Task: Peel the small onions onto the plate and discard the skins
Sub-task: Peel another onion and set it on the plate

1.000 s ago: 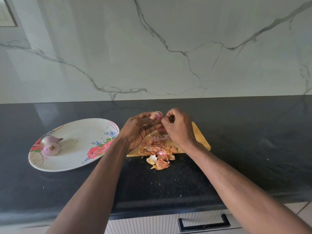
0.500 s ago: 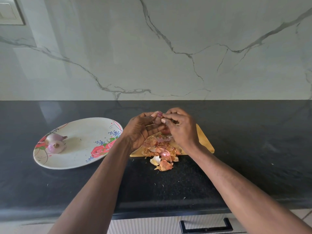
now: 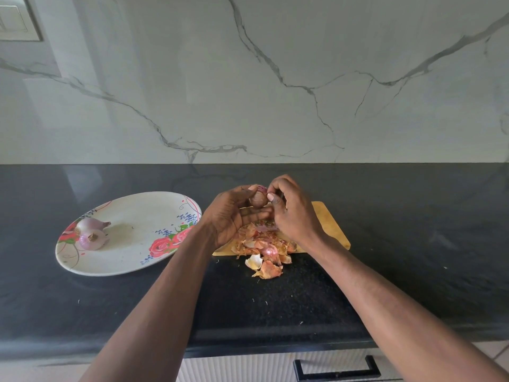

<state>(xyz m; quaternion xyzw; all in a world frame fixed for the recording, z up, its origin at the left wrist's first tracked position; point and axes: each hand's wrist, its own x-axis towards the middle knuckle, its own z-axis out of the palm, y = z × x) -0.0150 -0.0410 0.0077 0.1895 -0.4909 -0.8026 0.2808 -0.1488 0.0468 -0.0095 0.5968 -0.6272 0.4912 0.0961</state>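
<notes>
The black stone bench (image 3: 413, 244) carries everything, and I work over the pale wooden cutting board (image 3: 329, 227) so skins drop in one place. Left of the board sits the white oval floral plate (image 3: 132, 260), near enough to take peeled onions; two (image 3: 91, 232) already lie there. Papery orange skins (image 3: 264, 252) heap on the board's near edge. Above the board, my left hand (image 3: 231, 216) cradles a small purple onion (image 3: 258, 198) steady while my right hand (image 3: 292, 213) pinches at its skin.

No legible text, label, brand, number or sign anywhere
</notes>
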